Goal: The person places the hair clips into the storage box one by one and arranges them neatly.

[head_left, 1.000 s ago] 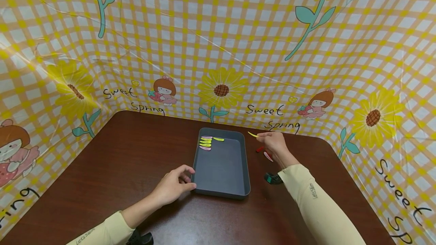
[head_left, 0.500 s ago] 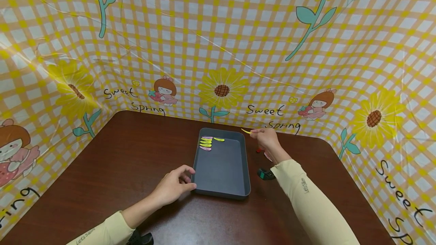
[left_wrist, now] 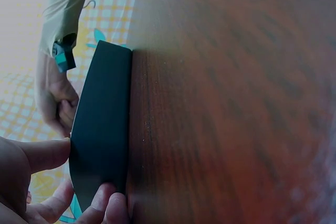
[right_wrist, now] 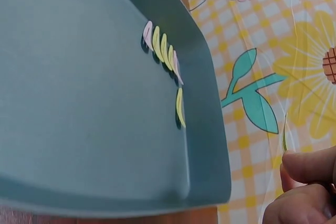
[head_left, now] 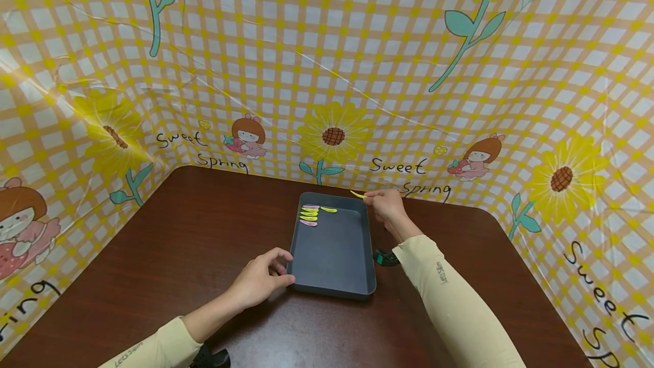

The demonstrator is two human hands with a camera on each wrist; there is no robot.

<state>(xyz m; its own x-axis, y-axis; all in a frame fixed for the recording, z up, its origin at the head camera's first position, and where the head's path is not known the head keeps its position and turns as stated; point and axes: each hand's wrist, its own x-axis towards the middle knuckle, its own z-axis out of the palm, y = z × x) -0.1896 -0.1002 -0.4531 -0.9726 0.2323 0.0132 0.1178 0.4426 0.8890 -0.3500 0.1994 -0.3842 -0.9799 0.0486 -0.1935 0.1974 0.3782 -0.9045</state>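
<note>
In the head view my right hand [head_left: 386, 209] is just past the tray's far right corner, pinching a thin yellow hair clip [head_left: 356, 194] between thumb and forefinger. The clip points left, held above the rim, and shows edge-on in the right wrist view. My left hand [head_left: 263, 278] touches the outside of the dark grey tray [head_left: 332, 257] at its near left corner, with thumb and fingers spread along the walls. Inside the tray, a column of pink and yellow hair clips [head_left: 309, 216] lines the far left side. One yellow hair clip [head_left: 328, 209] lies right of their top.
The tray stands on a dark brown wooden table [head_left: 204, 226]. A checked, flowered cloth [head_left: 327, 72] rises behind and beside the table. A black wrist device [head_left: 386, 258] with a green part sits under my right forearm, by the tray's right wall.
My right hand has carried the yellow hair clip leftward to the tray's far right corner. It now covers the red and pink pieces seen right of the tray earlier. The left hand has stayed still.
</note>
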